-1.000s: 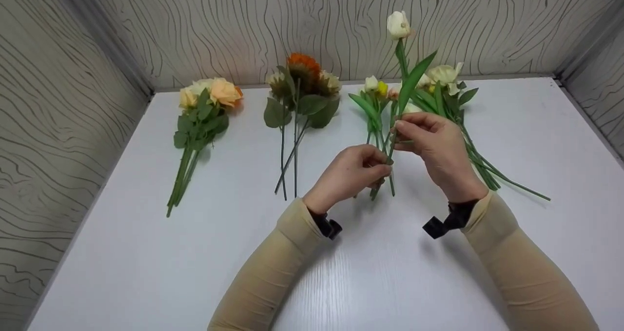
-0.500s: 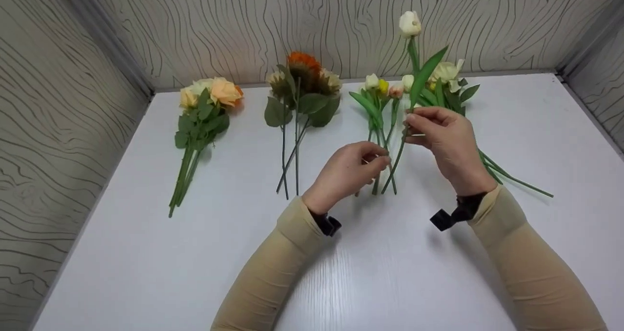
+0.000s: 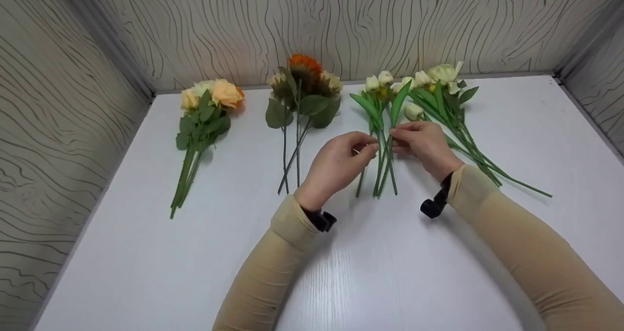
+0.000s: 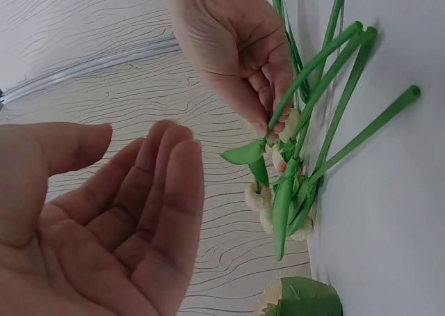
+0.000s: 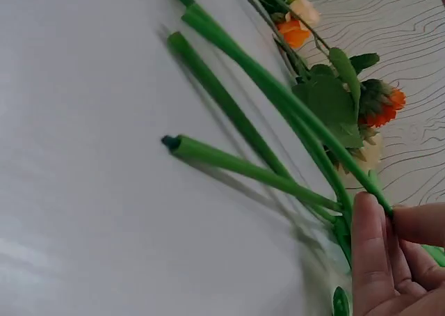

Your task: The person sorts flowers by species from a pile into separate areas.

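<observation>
My right hand (image 3: 424, 146) pinches the green stem of a tulip (image 5: 334, 145) between thumb and fingers. The tulip lies over a small bunch of tulips (image 3: 372, 110) on the white table, and its stem crosses theirs. White heads and a bit of yellow show at the top of the bunch. To the left of the stems is my left hand (image 3: 336, 163); in the left wrist view its thumb and loosely bent fingers (image 4: 177, 198) stand apart, with nothing between them.
Left of the tulips lie orange and cream flowers (image 3: 304, 68) with crossed dark stems. A bunch of peach roses (image 3: 226, 93) is farther left. Right of my right hand lies a bunch of white flowers (image 3: 444, 73) with long stems. A wood-patterned wall (image 3: 312, 19) stands behind the table (image 3: 146, 272).
My right hand first moved right with the tulip raised, clear of my left fingers, then lowered it leftward onto the bunch. My left hand let go of the stem and shifted slightly left.
</observation>
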`<state>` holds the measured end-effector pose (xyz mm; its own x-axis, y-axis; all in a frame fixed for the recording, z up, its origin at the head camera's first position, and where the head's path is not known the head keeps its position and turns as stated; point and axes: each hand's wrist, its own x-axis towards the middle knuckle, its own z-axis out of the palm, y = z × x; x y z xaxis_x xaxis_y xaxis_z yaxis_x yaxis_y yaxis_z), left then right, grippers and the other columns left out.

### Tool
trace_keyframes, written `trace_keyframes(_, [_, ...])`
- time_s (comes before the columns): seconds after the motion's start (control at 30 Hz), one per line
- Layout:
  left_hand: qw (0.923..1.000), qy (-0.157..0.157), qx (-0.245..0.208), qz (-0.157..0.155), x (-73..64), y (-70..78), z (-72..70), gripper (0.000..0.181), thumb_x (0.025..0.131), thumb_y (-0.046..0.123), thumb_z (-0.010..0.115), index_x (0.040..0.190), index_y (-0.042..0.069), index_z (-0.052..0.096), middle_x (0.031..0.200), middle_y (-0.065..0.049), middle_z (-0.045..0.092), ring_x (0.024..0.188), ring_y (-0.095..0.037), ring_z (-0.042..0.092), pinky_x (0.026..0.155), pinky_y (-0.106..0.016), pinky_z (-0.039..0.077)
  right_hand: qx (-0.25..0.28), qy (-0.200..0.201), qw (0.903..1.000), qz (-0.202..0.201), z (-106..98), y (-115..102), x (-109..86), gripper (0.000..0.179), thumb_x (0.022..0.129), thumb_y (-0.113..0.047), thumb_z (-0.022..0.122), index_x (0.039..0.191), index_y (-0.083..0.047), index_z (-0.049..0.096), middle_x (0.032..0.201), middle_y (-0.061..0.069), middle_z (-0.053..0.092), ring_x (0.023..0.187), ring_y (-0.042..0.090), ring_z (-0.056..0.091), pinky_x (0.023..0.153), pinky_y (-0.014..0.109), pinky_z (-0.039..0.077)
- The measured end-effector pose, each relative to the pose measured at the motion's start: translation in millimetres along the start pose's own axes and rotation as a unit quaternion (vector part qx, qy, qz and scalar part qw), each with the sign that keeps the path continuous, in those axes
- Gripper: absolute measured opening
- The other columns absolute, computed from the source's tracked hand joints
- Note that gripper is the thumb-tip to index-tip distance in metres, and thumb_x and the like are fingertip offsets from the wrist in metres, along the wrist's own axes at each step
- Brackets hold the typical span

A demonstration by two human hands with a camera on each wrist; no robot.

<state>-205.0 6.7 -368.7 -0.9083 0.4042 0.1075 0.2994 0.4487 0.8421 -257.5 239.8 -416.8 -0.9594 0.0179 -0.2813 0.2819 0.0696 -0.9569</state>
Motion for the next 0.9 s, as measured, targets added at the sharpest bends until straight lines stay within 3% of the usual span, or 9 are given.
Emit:
trace_keyframes(0.13, [1.0,-0.005,0.002,0.002,0.0,0.1,2.5,0.025,0.105,0.029,0.061,0.119,0.013,0.074,0.1,0.01,0.069,0.089,-0.008,0.063,0.079,-0.027,0.053,-0.048,0.009,0.9988,-0.004,-1.7,3.4,5.5,0.044,0.1,-0.018,0.07,0.134,0.009,0.06,0.1,0.011,0.073,0.081,0.015,0.074,0.081,0.033,0.061])
trace_keyframes(0.27, [0.9999,-0.009,0.001,0.006,-1.0,0.2,3.6,0.025,0.105,0.029,0.061,0.12,0.014,0.074,0.102,0.01,0.069,0.09,-0.006,0.063,0.079,-0.027,0.053,-0.062,0.015,0.9979,-0.01,-4.4,5.0,6.7,0.044,0.099,-0.019,0.071,0.132,0.009,0.061,0.095,0.011,0.074,0.076,0.015,0.074,0.077,0.032,0.061])
trace_keyframes(0.9, [0.9996,-0.023,0.009,0.011,-2.8,0.0,9.1,0.023,0.105,0.029,0.061,0.118,0.015,0.074,0.104,0.01,0.07,0.089,-0.006,0.063,0.077,-0.027,0.053,-0.082,0.015,0.9962,-0.025,-17.8,7.1,-0.4,0.043,0.101,-0.02,0.068,0.133,0.008,0.062,0.103,0.015,0.072,0.08,0.017,0.075,0.078,0.033,0.061])
